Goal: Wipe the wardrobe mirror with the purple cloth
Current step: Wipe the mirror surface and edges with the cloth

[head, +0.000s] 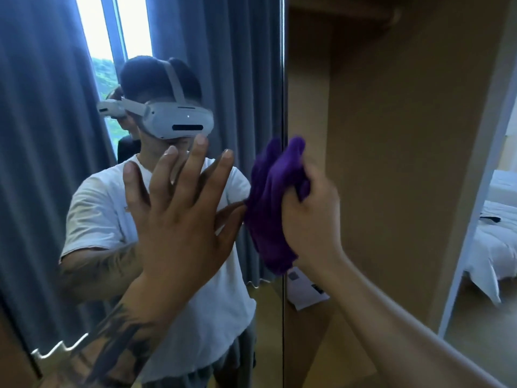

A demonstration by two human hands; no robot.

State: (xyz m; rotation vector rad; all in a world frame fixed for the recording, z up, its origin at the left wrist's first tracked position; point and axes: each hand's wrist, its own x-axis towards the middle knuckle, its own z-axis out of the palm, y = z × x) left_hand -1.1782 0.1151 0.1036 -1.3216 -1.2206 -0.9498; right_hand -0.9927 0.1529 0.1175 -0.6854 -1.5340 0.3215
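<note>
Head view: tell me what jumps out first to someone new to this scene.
The purple cloth stands out at centre, bunched in the right hand and pressed along the right edge of the mirror. Left of it, the left hand lies flat on the glass with fingers spread. Behind the hands, the glass shows a person wearing a white headset, upper left of centre.

Cloth [275,203] purple. Curtains [42,135] in mirror [251,79] grey-blue, plain. Reflected shirt [95,208] white, headset [179,120] white with black slot. Left forearm [112,340] dark tattoo pattern. Wardrobe [391,135] tan-brown. Bedding [495,247] white.
</note>
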